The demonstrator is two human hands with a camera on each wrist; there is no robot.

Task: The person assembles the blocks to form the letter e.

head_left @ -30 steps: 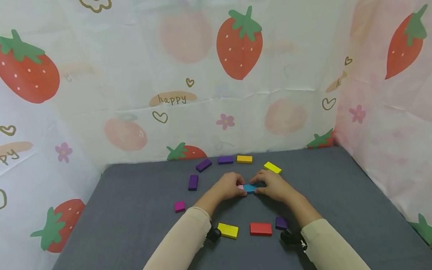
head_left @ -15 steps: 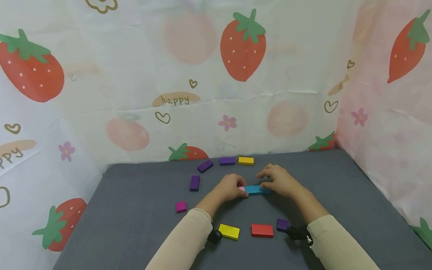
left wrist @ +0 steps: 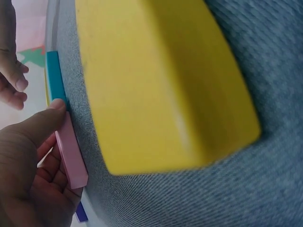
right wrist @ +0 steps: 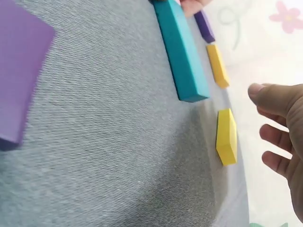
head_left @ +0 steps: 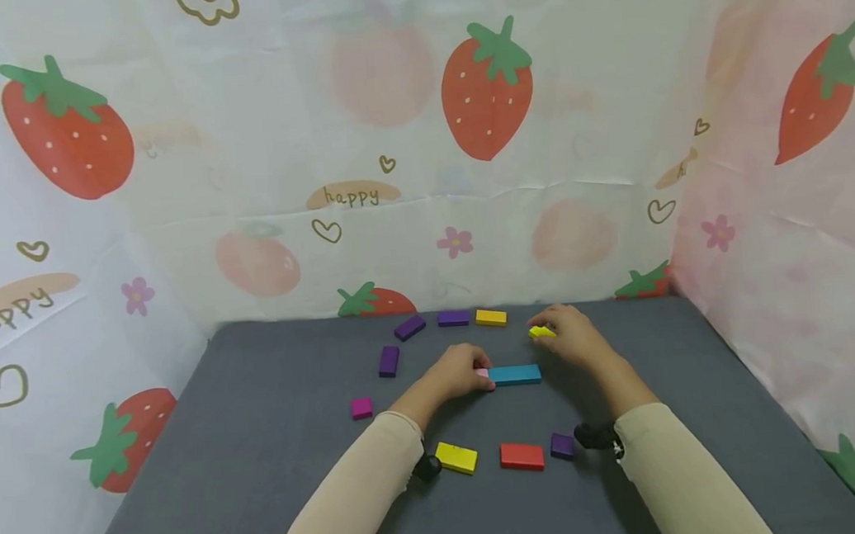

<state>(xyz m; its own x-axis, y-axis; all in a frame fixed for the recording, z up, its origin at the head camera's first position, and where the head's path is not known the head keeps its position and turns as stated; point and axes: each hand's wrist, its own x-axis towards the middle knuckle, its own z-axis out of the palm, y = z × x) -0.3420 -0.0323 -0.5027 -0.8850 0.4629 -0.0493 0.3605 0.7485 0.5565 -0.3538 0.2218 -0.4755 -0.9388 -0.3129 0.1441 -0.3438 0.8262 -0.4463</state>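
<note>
My left hand [head_left: 455, 371] pinches a pink block [left wrist: 72, 153] lying on the grey cloth; in the left wrist view its thumb sits where that block meets a blue block [head_left: 514, 375]. The two stand end to end in a line. At the far right my right hand [head_left: 577, 339] hovers around a bright yellow block [head_left: 541, 333], fingers parted. In the right wrist view the same yellow block [right wrist: 227, 137] lies on the cloth, apart from the thumb and fingers. Most of the pink block is hidden by the left hand in the head view.
Toward the back are an orange-yellow block [head_left: 491, 318] and several purple blocks [head_left: 453, 318]. A magenta block [head_left: 361, 408] lies to the left. In front are a yellow block [head_left: 456, 458], a red block [head_left: 522, 456] and a small purple block [head_left: 562, 445]. A printed curtain [head_left: 418, 135] surrounds the table.
My right hand has left the blue block and moved back and right to the bright yellow block, uncovering the blue one. The left hand keeps holding the pink block in place.
</note>
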